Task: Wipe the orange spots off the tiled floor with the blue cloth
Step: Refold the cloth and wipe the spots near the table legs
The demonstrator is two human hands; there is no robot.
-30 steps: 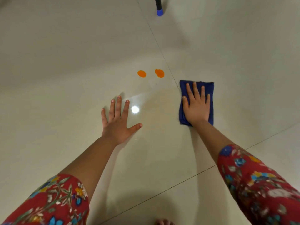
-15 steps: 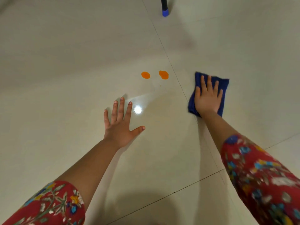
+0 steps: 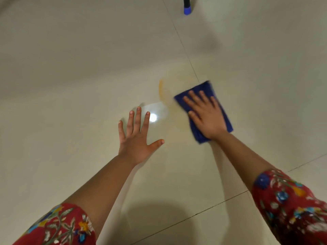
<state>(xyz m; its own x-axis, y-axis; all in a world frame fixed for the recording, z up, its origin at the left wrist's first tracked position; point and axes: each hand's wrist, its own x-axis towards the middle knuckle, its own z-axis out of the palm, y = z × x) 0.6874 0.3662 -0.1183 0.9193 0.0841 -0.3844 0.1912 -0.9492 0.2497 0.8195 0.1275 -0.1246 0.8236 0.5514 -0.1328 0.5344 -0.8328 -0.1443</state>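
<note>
A: Head view entry. Where do we log the blue cloth [image 3: 208, 89]?

B: Flat on the tiled floor [image 3: 70, 76], right of centre. It lies over the dark grout line [image 3: 185, 50] that runs down from the top edge. Its edges are blurred.

A: And the right hand [image 3: 206, 117]?

B: On top of the cloth, palm down. We read the fingers as straight and spread, pressing the fabric to the tile rather than curling round it. The cloth's far corner and right edge show past the hand.

A: The orange?

B: We note a pale orange smear [image 3: 161, 89], a curved streak just left of the cloth's far-left corner. A fainter yellowish film spreads from it toward the cloth and the grout line.

A: Left hand [image 3: 136, 138]?

B: Palm down on bare tile, fingers stretched and splayed, thumb out to the right, holding nothing. It is near the cloth but apart from it. A bright light reflection [image 3: 153, 118] sits just beside its index finger.

A: Anything else we record?

B: A red floral left sleeve [image 3: 58, 227] and right sleeve [image 3: 292, 209] cover the upper forearms. A black pole with a blue tip [image 3: 187, 10] stands at the top edge, well apart from the cloth.
</note>
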